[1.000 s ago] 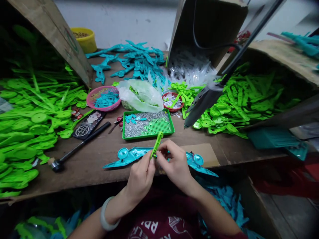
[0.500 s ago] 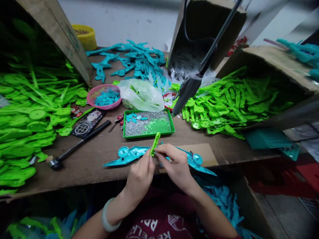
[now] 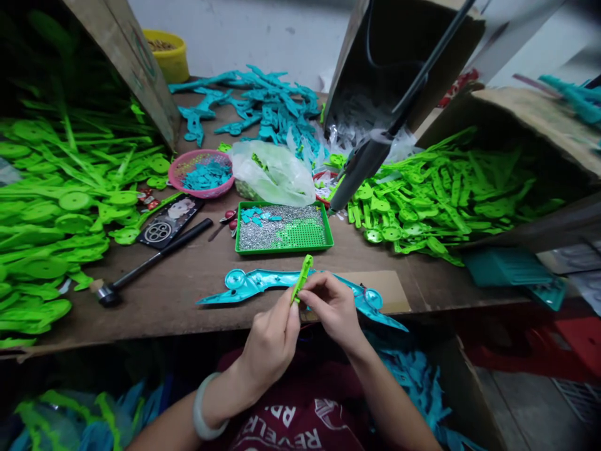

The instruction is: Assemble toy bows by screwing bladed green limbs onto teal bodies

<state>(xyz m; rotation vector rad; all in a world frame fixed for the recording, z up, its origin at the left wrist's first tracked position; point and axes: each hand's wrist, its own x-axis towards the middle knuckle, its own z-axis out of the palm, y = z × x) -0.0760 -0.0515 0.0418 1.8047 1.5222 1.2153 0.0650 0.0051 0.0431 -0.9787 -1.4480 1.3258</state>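
Observation:
A small narrow green plastic part point(image 3: 303, 277) is pinched upright between the thumb and fingers of my left hand point(image 3: 275, 332). My right hand point(image 3: 334, 307) is closed in a pinch against the lower side of that part; whatever its fingertips hold is hidden. Behind both hands, a long blue plastic piece point(image 3: 253, 283) lies along the table's front edge, partly covered by them. Just beyond it sits a green tray point(image 3: 284, 249) with many small silver metal bits and a few blue pieces.
A hammer point(image 3: 154, 263) and green parts point(image 3: 61, 213) lie at left. A powered screwdriver point(image 3: 361, 169) hangs at right, before more green parts point(image 3: 422, 194). A pink basket point(image 3: 201, 191), plastic bag point(image 3: 277, 172), blue pile point(image 3: 277, 113) and cardboard boxes point(image 3: 159, 94) stand behind.
Both hands have shifted slightly right and down with the green part, which leans a little more to the right. The camera view has moved slightly.

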